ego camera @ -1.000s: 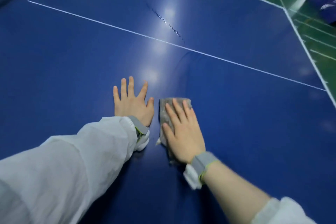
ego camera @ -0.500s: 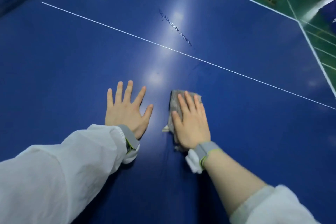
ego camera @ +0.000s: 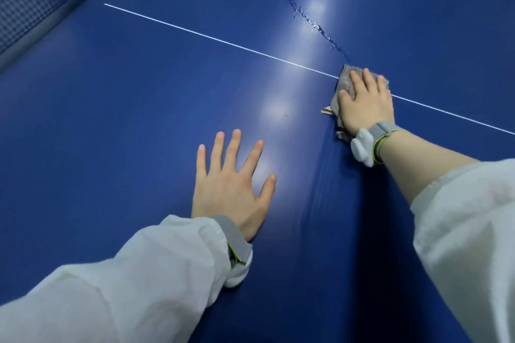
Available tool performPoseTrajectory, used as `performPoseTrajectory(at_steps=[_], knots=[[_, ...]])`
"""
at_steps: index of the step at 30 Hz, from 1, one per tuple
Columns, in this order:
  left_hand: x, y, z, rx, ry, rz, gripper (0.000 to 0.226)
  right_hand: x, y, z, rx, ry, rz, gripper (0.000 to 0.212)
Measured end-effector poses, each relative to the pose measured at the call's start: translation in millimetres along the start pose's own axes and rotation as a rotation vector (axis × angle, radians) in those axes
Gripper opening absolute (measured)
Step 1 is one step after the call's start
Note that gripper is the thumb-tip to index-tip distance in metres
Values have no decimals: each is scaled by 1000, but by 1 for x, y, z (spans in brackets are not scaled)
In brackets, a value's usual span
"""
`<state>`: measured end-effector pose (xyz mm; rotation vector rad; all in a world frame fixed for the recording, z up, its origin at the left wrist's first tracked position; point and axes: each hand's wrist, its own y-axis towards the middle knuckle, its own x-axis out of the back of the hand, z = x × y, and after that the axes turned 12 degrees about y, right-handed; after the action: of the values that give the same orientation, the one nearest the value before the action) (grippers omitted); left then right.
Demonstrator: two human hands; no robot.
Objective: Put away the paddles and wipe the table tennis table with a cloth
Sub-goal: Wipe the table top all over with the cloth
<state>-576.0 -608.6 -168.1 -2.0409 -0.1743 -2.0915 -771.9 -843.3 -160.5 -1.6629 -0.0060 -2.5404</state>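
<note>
Lying crumpled, the grey cloth (ego camera: 345, 81) is pressed flat by the right hand (ego camera: 363, 104).

I can read no text, label, brand or number anywhere here; the table (ego camera: 139, 120) carries only a plain white line (ego camera: 211, 37), no lettering.

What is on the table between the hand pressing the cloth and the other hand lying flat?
In the head view, only bare blue table with light reflections lies between the right hand on the grey cloth and the flat left hand.
</note>
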Motion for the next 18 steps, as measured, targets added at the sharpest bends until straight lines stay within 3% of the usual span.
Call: performPoseTrajectory(at_steps=[7, 12, 18], knots=[[1, -6, -2, -23, -12, 1, 65, -2, -67, 6, 75, -39, 18, 57], [5, -8, 3, -35, -72, 19, 67, -16, -188, 26, 119, -40, 10, 61], [20, -51, 29, -186, -302, 52, 59, -37, -367, 56, 48, -22, 0, 61]])
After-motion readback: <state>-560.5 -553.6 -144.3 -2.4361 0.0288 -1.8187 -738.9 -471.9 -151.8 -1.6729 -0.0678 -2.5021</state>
